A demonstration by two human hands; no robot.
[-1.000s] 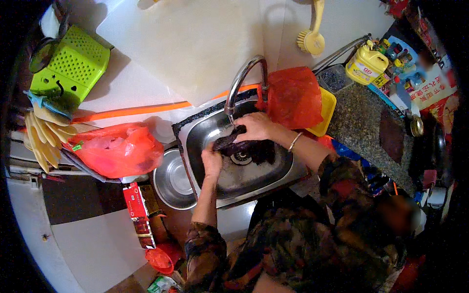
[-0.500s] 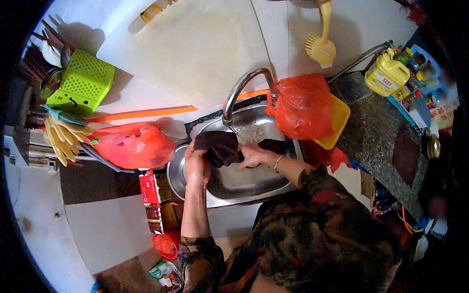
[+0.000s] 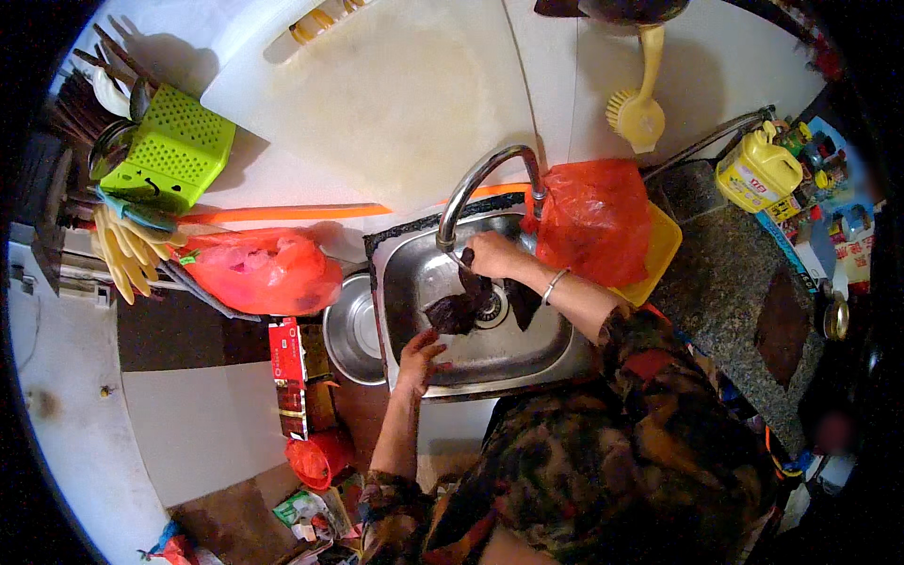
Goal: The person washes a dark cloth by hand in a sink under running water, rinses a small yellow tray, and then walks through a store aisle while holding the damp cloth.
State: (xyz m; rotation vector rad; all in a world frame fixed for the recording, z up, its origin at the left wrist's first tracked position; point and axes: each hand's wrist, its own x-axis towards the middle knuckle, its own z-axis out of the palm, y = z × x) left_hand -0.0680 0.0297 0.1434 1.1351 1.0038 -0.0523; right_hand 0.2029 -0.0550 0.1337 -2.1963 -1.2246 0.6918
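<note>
A dark, wet-looking cloth [image 3: 454, 314] hangs bunched in the steel sink [image 3: 490, 356], its lower end spread to the left of the drain. My right hand [image 3: 497, 256] grips its upper end beside the spout of the curved tap [image 3: 471, 179]. Lower down, at the sink's near left side, my left hand [image 3: 417, 365] is open, its fingers apart and close to the cloth's lower end. Whether those fingertips touch the cloth, I cannot tell. A second dark shape [image 3: 522, 303] lies under my right wrist; what it is stays unclear.
Left of the sink stands a round steel basin [image 3: 350, 330], near a red plastic bag [image 3: 273, 273]. Another red bag [image 3: 593, 221] hangs by the tap, before a yellow tray [image 3: 664, 247]. Rubber gloves [image 3: 127, 250] and a green utensil holder [image 3: 179, 141] are far left; a yellow jug [image 3: 761, 171] stands right.
My right hand has moved up to the tap, lifting one end of the cloth. My left hand has let go and dropped toward the near rim. The cloth now hangs lengthwise, and the view has shifted slightly.
</note>
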